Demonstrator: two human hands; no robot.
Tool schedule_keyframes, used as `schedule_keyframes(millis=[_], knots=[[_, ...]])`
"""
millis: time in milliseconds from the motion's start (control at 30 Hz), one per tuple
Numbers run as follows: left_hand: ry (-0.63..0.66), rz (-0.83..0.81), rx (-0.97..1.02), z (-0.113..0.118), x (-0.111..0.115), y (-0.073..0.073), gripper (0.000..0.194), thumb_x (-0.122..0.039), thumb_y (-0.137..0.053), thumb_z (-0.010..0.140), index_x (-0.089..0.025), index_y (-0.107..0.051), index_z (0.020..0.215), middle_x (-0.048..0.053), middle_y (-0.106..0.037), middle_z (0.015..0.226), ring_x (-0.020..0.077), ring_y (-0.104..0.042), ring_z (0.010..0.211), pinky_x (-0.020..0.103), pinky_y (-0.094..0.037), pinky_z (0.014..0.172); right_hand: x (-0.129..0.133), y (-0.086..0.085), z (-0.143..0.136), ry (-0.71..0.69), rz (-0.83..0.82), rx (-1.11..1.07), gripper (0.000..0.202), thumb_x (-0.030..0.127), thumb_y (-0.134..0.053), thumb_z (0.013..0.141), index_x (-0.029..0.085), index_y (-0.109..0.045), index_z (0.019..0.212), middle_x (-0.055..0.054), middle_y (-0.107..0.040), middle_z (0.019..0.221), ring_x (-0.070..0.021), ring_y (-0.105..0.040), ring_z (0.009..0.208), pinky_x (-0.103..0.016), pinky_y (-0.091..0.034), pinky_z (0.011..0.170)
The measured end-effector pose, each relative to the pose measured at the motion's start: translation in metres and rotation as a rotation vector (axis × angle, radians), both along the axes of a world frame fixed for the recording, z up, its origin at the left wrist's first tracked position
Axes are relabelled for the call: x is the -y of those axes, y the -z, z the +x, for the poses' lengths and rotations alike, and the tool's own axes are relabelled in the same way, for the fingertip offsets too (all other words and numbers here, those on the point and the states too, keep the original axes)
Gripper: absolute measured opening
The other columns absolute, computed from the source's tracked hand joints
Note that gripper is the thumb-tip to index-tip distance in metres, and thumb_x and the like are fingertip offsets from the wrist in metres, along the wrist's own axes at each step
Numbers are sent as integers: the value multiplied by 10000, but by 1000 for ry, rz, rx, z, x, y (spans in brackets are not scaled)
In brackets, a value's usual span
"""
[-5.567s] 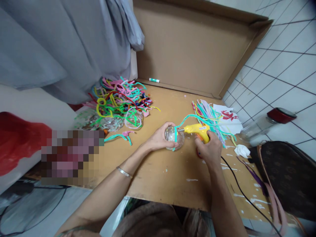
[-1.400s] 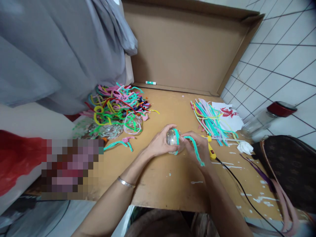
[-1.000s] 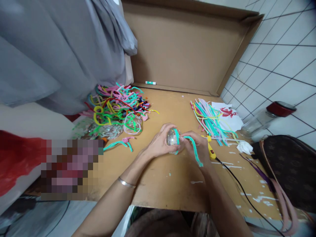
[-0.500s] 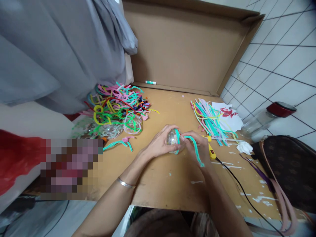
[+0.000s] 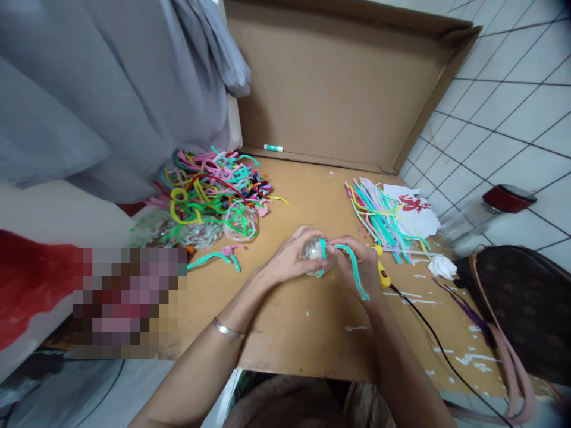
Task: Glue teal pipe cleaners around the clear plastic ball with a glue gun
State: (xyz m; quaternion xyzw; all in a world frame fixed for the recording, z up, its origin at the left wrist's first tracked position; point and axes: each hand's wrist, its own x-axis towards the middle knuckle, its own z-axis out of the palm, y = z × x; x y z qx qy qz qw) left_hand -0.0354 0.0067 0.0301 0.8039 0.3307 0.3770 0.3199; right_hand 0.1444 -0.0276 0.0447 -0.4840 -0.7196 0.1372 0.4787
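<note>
- The tan, flat wooden table point(image 5: 285, 333) spans the view under both hands.
- The brown rectangular cardboard box point(image 5: 330, 83) stands open at its back.
- The dark brown patterned bag point(image 5: 526, 309) sits at its right side.
- The tangled multicoloured heap of fuzzy stems point(image 5: 218, 184) lies at the left.
- The loose pastel bundle of fuzzy stems point(image 5: 379, 214) lies at the right, partly over white paper point(image 5: 417, 223).
- The left hand point(image 5: 292, 255) is closed around the ball, above the table's middle.
- The right hand point(image 5: 359, 261) pinches the stem against the ball's right side.
- The yellow plastic glue gun point(image 5: 383, 274) lies partly hidden behind the right hand.
- The clear round plastic ball point(image 5: 312, 249) is between the hands.
- The turquoise bendy fuzzy stem point(image 5: 354, 267) wraps the ball, its free end drooping over the right hand.
</note>
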Motion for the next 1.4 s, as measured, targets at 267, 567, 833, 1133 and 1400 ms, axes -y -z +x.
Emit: schedule_keyframes(millis=[267,567,833,1133,1400], knots=[[20,16,3,-1,-3,4,491,-411,-679,788,-215,-521,1209,104,-513,1234,252,-491,1201,404,-386,1055,-1,1,-1,15,-18,-2,226,404,-568,857,219,-695,820,-16,-708,767,-145,-631,677,-263,-466,675],[27,63,-12,-2,-6,13,763,-549,-778,627,-219,-471,1243,121,-474,1288,292,-449,1258,443,-382,1069,-5,2,-3,29,-70,-78,221,408,-573,837,235,-702,797,-16,-713,761,-163,-638,666,-283,-481,633],[-85,64,2,5,-1,10,639,-331,-792,599,-200,-500,1152,87,-535,1182,253,-517,1148,401,-425,1005,0,-3,-4,8,-128,-157,203,381,-602,813,209,-706,843,-24,-711,784,-153,-630,707,-261,-480,667],[-58,-359,156,2,3,-2,631,-407,-774,596,-187,-510,1125,35,-570,1035,195,-549,935,292,-455,818,-4,-4,-6,44,-118,-357,201,313,-606,772,197,-685,916,-44,-724,856,-166,-655,787,-298,-526,732],[18,-442,106,5,8,-11,651,-389,-786,576,-191,-496,1125,22,-565,983,190,-528,910,293,-436,806,-1,-3,-3,18,-43,-207,194,313,-593,807,223,-671,960,-31,-705,895,-173,-634,809,-307,-513,751]])
